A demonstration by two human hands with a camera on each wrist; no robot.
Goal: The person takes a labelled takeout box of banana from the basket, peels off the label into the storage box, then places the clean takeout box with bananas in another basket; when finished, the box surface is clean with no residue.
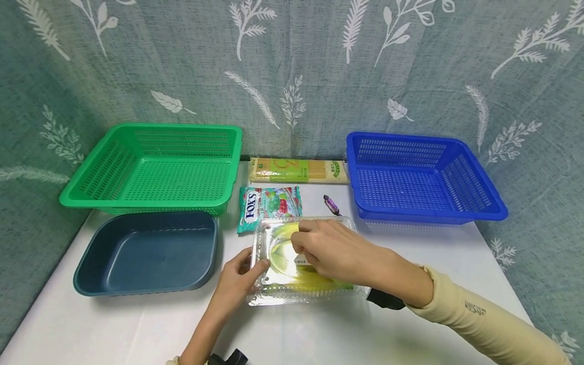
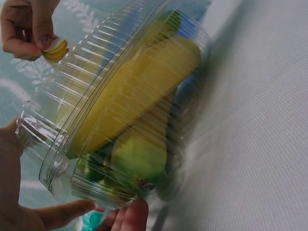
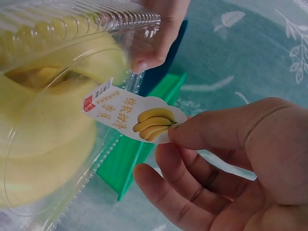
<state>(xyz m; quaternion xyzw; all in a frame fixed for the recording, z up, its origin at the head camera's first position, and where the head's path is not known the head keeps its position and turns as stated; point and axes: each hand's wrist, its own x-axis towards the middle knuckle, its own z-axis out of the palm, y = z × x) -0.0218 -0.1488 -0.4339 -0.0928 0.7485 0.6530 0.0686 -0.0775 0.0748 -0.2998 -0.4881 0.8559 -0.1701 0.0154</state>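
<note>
Left hand (image 1: 238, 279): gripping clear box (image 1: 274, 300) at left edge
Right hand (image 1: 335, 251): pinching banana label (image 3: 137, 118) over box
In box: yellow-green fruit (image 2: 139, 91)
Far of box: FOX'S bag (image 1: 270, 204)

In head view, R fingers (image 1: 304, 242) hide pt of label (image 1: 300, 260), w/ R sleeve (image 1: 483, 314) cut off at btm.

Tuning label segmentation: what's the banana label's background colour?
White; the banana label shows best in the right wrist view.
</note>
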